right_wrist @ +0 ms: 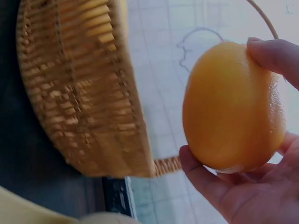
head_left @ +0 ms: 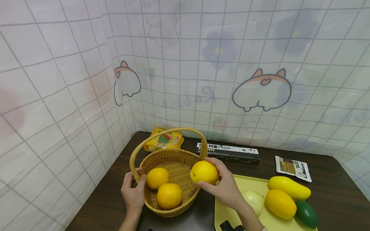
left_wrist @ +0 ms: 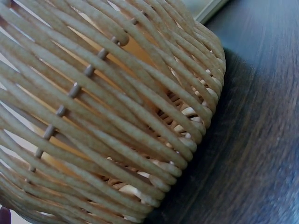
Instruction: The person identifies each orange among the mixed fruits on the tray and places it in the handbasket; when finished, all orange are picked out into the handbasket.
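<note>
My right hand (head_left: 226,189) holds a yellow lemon (head_left: 204,172) between thumb and fingers, above the right rim of the wicker basket (head_left: 188,205). In the right wrist view the lemon (right_wrist: 233,107) is beside the basket wall (right_wrist: 84,107), apart from it. My left hand (head_left: 134,191) grips the basket's left rim near the foot of its arched handle (head_left: 167,131). Two orange-yellow round fruits, one at the left (head_left: 157,178) and one nearer the front (head_left: 169,196), lie inside the basket. The left wrist view is filled mostly by woven wall (left_wrist: 107,102).
On the right, a yellow tray (head_left: 238,181) bears a pale onion-like item (head_left: 253,201), a mango (head_left: 290,187), an orange-yellow oval fruit (head_left: 280,204) and a dark green one (head_left: 306,214). Behind are a yellow packet (head_left: 164,140), a pasta box (head_left: 231,154) and a flat pouch (head_left: 293,168).
</note>
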